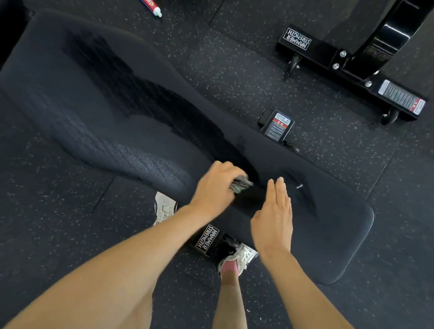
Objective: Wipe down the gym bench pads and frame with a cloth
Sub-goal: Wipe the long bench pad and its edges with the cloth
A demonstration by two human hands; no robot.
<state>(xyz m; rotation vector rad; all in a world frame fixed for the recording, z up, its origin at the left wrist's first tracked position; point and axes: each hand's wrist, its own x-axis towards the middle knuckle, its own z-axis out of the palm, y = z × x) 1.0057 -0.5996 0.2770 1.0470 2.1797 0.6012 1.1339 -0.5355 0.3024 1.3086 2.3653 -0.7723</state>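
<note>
Head view: cloth [240, 185] bunched in left hand [214, 188], fingers curled round it, on the bench pad [135, 118] near its front edge; right hand [274, 218] flat just beside, fingers straight and pressed together, contact with pad not determinable. Advised: spread cloth flatter, press firmly, overlap passes outward from the dark, apparently damp streak [143, 95] to the pad edges. Frame [206, 239] below judged not yet done.
</note>
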